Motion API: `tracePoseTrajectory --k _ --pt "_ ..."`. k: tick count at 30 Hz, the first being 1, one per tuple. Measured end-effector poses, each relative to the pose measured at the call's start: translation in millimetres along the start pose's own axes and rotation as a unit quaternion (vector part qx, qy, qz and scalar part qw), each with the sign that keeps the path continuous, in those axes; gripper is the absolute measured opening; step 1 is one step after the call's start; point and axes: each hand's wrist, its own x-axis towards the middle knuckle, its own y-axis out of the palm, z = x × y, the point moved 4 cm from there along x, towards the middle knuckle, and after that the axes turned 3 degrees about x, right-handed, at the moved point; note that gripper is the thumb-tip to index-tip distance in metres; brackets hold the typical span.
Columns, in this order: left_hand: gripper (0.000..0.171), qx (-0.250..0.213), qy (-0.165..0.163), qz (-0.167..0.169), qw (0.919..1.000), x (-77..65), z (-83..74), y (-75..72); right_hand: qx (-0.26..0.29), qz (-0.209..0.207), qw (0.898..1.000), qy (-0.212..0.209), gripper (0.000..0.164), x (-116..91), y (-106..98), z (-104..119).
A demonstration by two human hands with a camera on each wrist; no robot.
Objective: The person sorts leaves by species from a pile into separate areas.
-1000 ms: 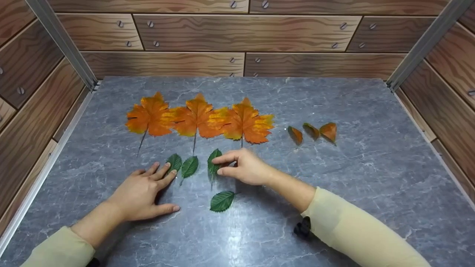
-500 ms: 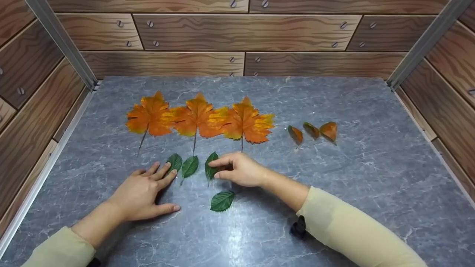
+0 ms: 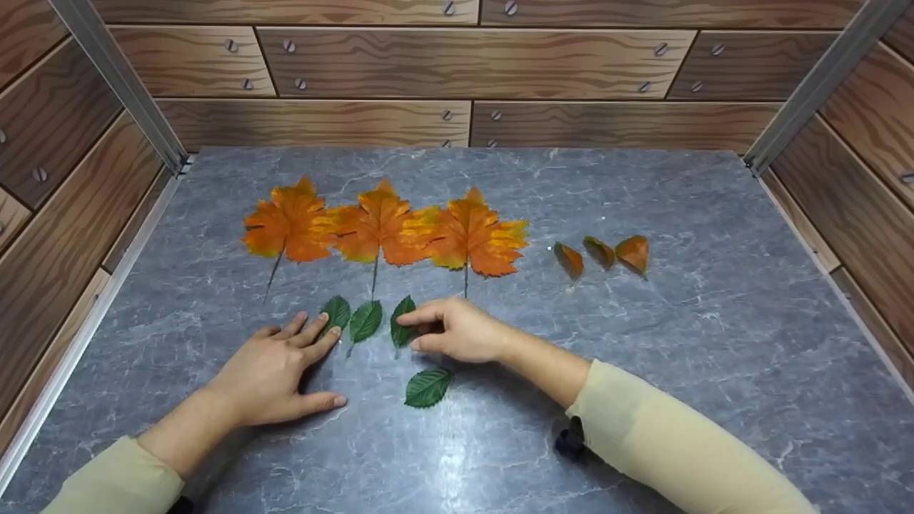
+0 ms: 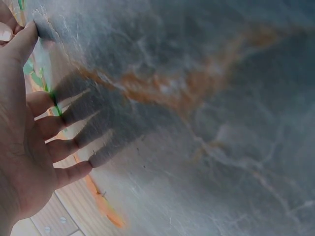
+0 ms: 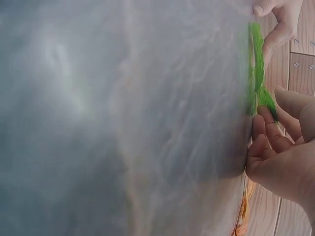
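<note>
My left hand (image 3: 268, 371) lies flat with fingers spread, its fingertips resting on the leftmost green leaf (image 3: 335, 311) in the head view. Beside that one is a second green leaf (image 3: 365, 321), untouched. My right hand (image 3: 464, 332) holds a third green leaf (image 3: 401, 323) by its right side between index finger and thumb, a small gap from the second. One more green leaf (image 3: 427, 387) lies nearer to me, below the row. In the right wrist view the held leaf (image 5: 267, 104) shows at the curled fingers; the exact pinch is partly hidden.
Three orange maple leaves (image 3: 380, 225) lie in an overlapping row behind the green ones, stems toward me. Three small curled brown-orange leaves (image 3: 600, 253) are to their right. The grey marbled table (image 3: 685, 343) is bounded by wood-patterned walls (image 3: 471, 64).
My right hand has slid slightly left and toward me with the third green leaf, narrowing the gap to the second. The left hand has stayed in place.
</note>
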Motion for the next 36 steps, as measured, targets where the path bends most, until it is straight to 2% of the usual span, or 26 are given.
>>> tracePoseTrajectory --k 8,15,23,32,36 --pt "0.101 -0.004 -0.002 0.001 1.0 -0.4 0.4 0.3 -0.009 0.002 1.0 -0.008 0.045 1.8 1.4 1.8" --pt "0.101 -0.003 -0.002 -0.003 1.0 0.0 0.6 0.2 -0.019 0.006 1.0 0.003 0.046 2.8 2.8 2.7" --pt "0.102 -0.005 -0.005 0.007 0.9999 0.0 1.5 1.3 -0.034 0.008 0.999 0.003 0.047 3.4 3.7 3.5" --pt "0.101 -0.001 -0.003 0.003 1.0 -0.5 1.4 1.6 -0.023 0.01 1.0 -0.008 0.046 1.2 2.1 2.5" --pt "0.101 -0.003 -0.003 0.005 1.0 0.1 0.8 1.4 -0.011 0.013 1.0 0.001 0.047 -1.3 -2.2 1.8"
